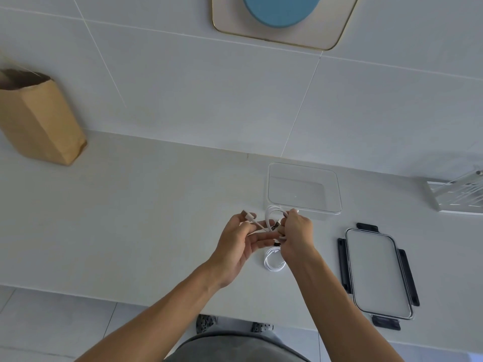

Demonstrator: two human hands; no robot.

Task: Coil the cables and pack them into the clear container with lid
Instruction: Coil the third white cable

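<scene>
White charging cable, thin and partly looped, is held above the pale countertop between both hands, just in front of the clear rectangular plastic container.

In the head view, the left hand is palm-up with its fingers loosely curled; thumb and forefinger pinch the cable near its white plug end, which sticks out to the left. The right hand is closed in a fist round the gathered loops, one loop arching up out of the top of the grip and a dark connector showing between the two hands. A second coil of white cable lies on the countertop directly below the hands.

The container stands open near the back wall, with nothing visible inside it. Its clear lid with dark grey locking flaps lies flat on the countertop to the right, apart from the container.

A brown paper bag stands at the far left against the tiled wall. A clear acrylic rack sits at the right edge. A cream panel with a blue disc hangs on the wall above.
</scene>
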